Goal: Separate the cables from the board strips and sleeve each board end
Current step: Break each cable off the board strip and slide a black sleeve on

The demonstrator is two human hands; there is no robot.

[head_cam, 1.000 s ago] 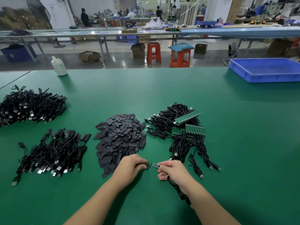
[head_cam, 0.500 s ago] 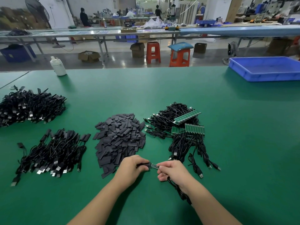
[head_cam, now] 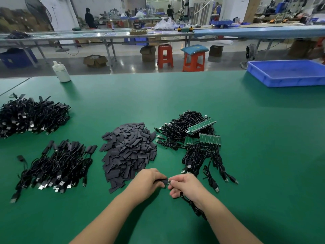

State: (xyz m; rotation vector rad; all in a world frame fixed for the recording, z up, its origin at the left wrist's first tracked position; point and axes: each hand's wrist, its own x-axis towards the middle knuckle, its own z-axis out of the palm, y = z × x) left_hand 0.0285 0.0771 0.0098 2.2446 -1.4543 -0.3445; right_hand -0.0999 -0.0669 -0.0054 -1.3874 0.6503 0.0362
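Grip: left hand [head_cam: 149, 181] pinches a dark sleeve [head_cam: 165, 181] between thumb and fingers; right hand [head_cam: 187, 185] pinches the board end of one cable [head_cam: 193, 206], whose black cord trails back under the right wrist; fingertips of both hands nearly touching, just above the green table [head_cam: 263, 173]; board end itself almost wholly hidden, so how far it sits inside the sleeve cannot be told.

Step in hand, as judged: sleeving this end; best done by keeping sleeve mouth and board in line, pushing straight, holding the cord close behind the board so it does not buckle.

Sleeve looks flat, matte, dark grey, short; likely pliable and apt to collapse if squeezed hard.

Outward: loose sleeve pile [head_cam: 129, 148] just beyond the left hand; unseparated cables with green board strips [head_cam: 202, 125] beyond the right hand; finished-looking cable bundles [head_cam: 54, 166] to the left.
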